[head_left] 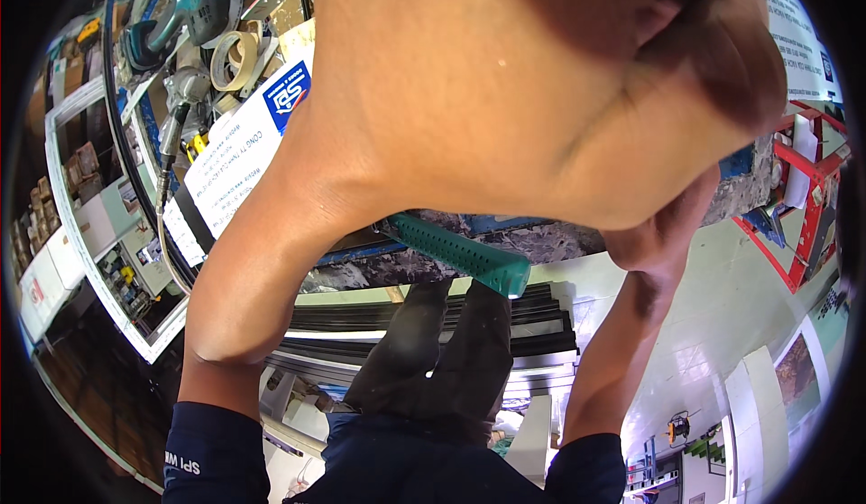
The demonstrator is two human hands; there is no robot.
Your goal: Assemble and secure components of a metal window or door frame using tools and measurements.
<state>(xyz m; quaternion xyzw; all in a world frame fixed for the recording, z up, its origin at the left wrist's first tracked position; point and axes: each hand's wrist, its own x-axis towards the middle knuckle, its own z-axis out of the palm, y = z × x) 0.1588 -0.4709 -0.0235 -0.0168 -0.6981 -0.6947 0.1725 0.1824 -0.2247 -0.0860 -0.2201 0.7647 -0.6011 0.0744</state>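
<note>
My left hand (487,89) is raised very close to the camera and fills the upper middle of the head view. Its fingers bend toward the upper right, dark and blurred, so whether they hold anything is hidden. Partly behind it is my right hand (672,220), at the right; its fingers do not show clearly. Below my left hand, a tool with a green dotted grip (460,256) lies with its handle end past the edge of the worn workbench (559,242). The tool's head is covered by my arm, and neither hand is seen touching it.
At the left lie a teal power tool (203,4), tape rolls (234,60), a grey air tool (188,89) with a hose, and a printed white sheet (230,179). Dark long profiles (550,324) rest below the bench edge. A red metal stand (807,206) stands at the right.
</note>
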